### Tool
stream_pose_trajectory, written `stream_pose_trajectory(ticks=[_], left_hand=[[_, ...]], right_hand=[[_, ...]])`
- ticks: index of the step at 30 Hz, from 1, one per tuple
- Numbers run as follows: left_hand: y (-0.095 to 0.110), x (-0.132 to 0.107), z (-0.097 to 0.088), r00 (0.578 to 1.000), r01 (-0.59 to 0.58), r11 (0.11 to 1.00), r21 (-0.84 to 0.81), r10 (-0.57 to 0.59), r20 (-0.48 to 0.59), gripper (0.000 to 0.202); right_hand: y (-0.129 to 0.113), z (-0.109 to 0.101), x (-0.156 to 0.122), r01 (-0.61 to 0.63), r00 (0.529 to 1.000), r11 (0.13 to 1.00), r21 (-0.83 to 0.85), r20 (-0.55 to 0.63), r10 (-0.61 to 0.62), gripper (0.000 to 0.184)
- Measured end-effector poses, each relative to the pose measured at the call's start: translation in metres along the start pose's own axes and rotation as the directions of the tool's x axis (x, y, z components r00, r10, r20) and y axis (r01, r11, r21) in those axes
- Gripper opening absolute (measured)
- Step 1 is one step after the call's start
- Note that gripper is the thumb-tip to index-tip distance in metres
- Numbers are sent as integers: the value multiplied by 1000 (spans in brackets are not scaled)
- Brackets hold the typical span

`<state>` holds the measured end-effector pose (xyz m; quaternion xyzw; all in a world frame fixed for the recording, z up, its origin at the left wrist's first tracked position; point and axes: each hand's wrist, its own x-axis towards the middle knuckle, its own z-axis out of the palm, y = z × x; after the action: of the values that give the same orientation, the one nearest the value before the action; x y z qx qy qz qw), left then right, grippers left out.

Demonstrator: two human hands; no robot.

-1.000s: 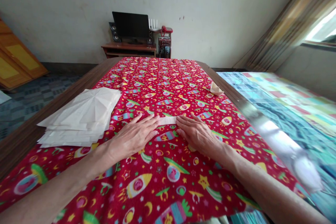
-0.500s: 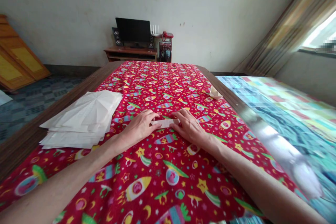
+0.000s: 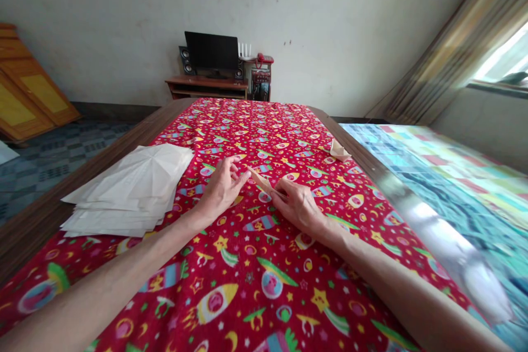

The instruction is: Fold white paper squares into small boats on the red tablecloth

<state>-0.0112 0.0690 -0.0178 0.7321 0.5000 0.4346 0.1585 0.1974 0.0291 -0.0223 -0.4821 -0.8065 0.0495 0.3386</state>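
A narrow folded paper strip (image 3: 260,180) slants over the red patterned cloth (image 3: 231,308), its far end up and to the left. My right hand (image 3: 299,206) pinches the strip's near end between thumb and fingers, which hide that end. My left hand (image 3: 223,190) is beside the other end, thumb and forefinger apart. The left thumb tip comes right up to the strip; whether it touches, I cannot tell. To the left lies a stack of creased white paper sheets (image 3: 132,187). A small folded paper piece (image 3: 339,150) rests near the cloth's right edge.
The cloth covers most of a brown table (image 3: 152,121). Beyond it stand a monitor (image 3: 212,54) on a low desk (image 3: 206,83) and a red telephone (image 3: 264,59). A bed (image 3: 433,170) is at the right, a wooden cabinet (image 3: 33,88) at the left.
The strip was level between both hands; now it is tilted, its left end raised. My left hand has loosened from it and moved slightly up and left. The right hand keeps its end.
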Motion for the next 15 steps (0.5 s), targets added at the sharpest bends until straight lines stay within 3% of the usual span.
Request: stream_pose_trajectory(ticks=[4,8,12,15], left_hand=[[8,-9,4,982,46,999,-6,-44,181,27],[23,-13,6,946,122,992,13,-120,301,39],[26,-10,8,917,202,979,-23,-181,355,42],[24,-10,10,932,167,985,-36,-146,331,36]], right_hand=[[-6,6,-3,99,994,994,-54,-35,-101,18],[-16,9,-8,171,985,980,-106,2,-171,15],[-24,5,-10,186,980,976,-114,87,-177,15],[-28,-2,-8,71,984,997,22,161,-74,25]])
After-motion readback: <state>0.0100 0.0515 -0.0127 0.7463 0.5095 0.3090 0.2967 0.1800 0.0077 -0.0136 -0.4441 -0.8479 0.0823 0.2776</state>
